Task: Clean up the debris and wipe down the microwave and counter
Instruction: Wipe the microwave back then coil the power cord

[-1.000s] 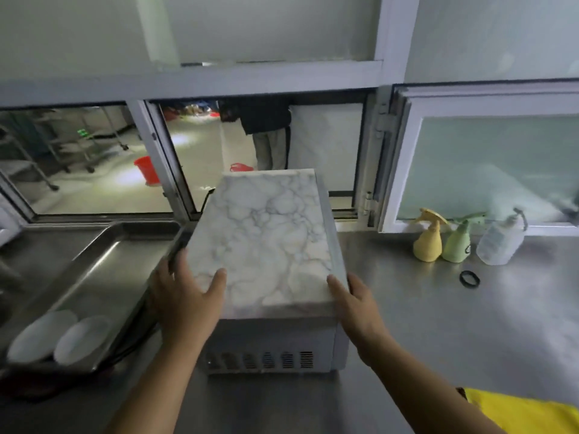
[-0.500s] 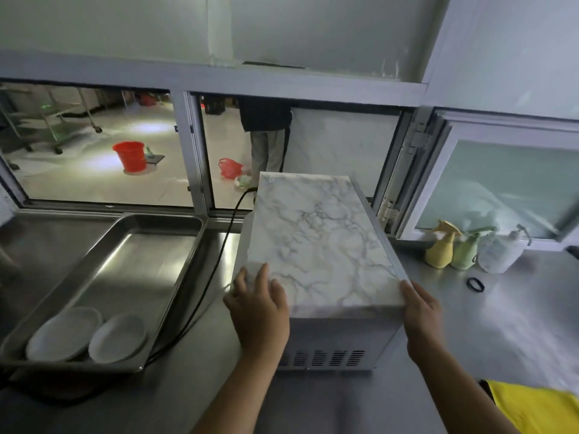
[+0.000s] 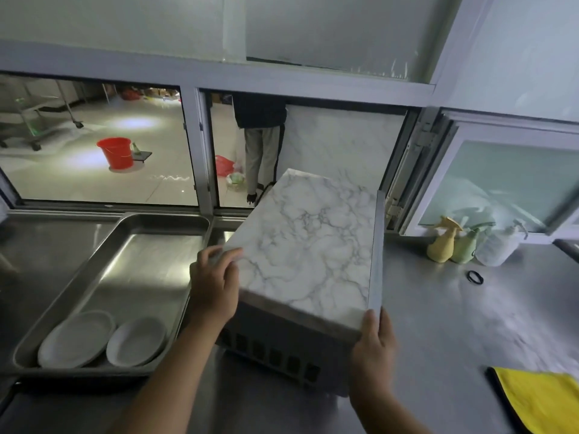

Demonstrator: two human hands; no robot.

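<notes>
The person grips a marble-patterned microwave (image 3: 308, 255) at its near end, vented back panel facing the camera. It sits on the steel counter (image 3: 438, 324), skewed, between a steel tray (image 3: 103, 267) on the left and a cluster of bottles on the right. The left hand (image 3: 214, 286) wraps its fingers over the near-left top corner; the right hand (image 3: 372, 346) clamps the near-right corner, fingers curled around the edge. Both hands are closed on the appliance.

Risks from here, as a judgement: the left corner lies just beside the tray rim, so swinging the box further that way could knock the tray and rattle the two white plates (image 3: 103, 338) in it. Its cable is not visible here; if it runs behind, a hard pull could snag it. The smooth wrap gives little purchase, and a slip could drop the near edge onto the counter. Swinging right is safer, though the yellow spray bottle (image 3: 443, 241), the green one (image 3: 466, 245) and the clear pump bottle (image 3: 498, 245) stand near the window. The yellow cloth (image 3: 539, 402) lies well apart, unused.
</notes>
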